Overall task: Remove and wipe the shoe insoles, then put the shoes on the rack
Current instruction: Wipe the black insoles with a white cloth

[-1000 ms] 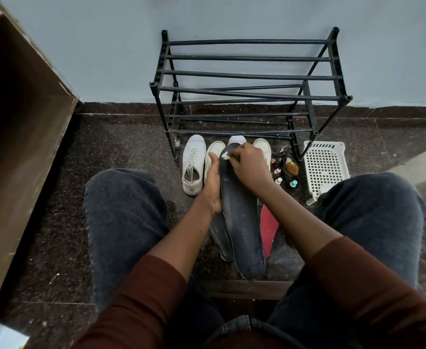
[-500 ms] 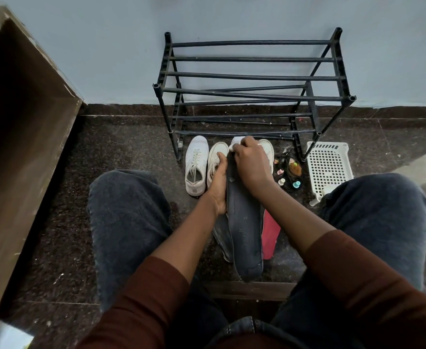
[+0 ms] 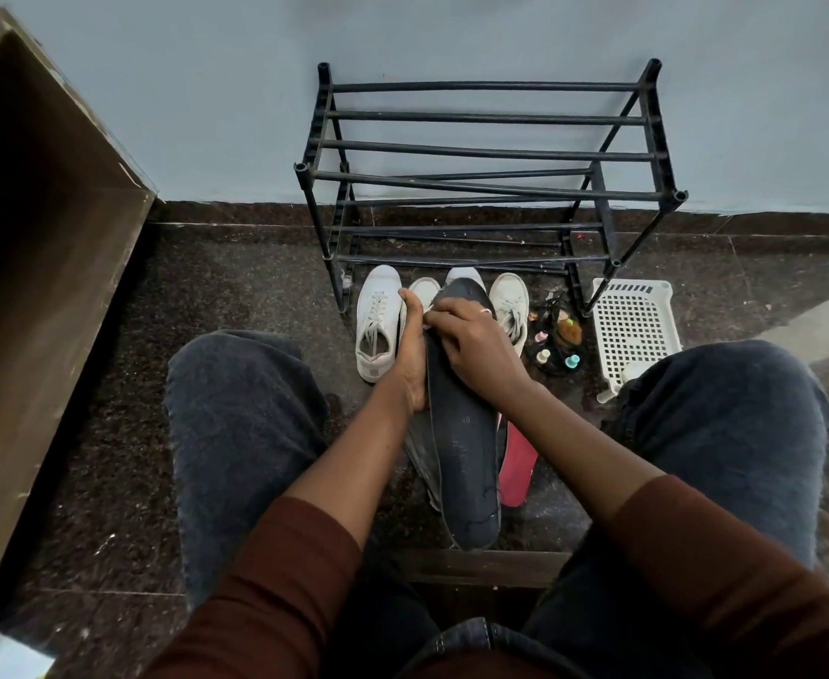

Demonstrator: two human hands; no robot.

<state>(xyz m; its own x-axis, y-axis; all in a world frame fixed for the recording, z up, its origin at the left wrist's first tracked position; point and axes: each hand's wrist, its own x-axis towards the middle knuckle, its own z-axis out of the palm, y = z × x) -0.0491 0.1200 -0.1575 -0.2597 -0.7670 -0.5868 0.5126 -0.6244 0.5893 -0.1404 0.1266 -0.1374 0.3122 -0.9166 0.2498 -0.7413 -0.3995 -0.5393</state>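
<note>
Between my knees I hold a long dark grey insole (image 3: pixel 466 443) upright. My left hand (image 3: pixel 412 360) grips its left edge, thumb pointing up. My right hand (image 3: pixel 476 345) lies across the insole's upper part, its fingers curled on a small white wipe that is almost hidden. Another grey insole (image 3: pixel 422 463) and a red insole (image 3: pixel 518 463) lie on the floor behind it. Several white shoes stand before the rack: one at the left (image 3: pixel 378 325), one at the right (image 3: pixel 510 306), two partly hidden between them. The black tube rack (image 3: pixel 491 154) holds no shoes.
A white perforated basket (image 3: pixel 633 325) lies right of the rack, with small bottles (image 3: pixel 554 345) beside it. A brown wooden panel (image 3: pixel 35 247) runs along the left. My legs flank the insoles, and a dark wooden ledge (image 3: pixel 476 566) sits under them. The floor is dark speckled stone.
My right hand has slid down from the insole's tip, so the tip now shows above my fingers. My left hand keeps its grip on the edge.
</note>
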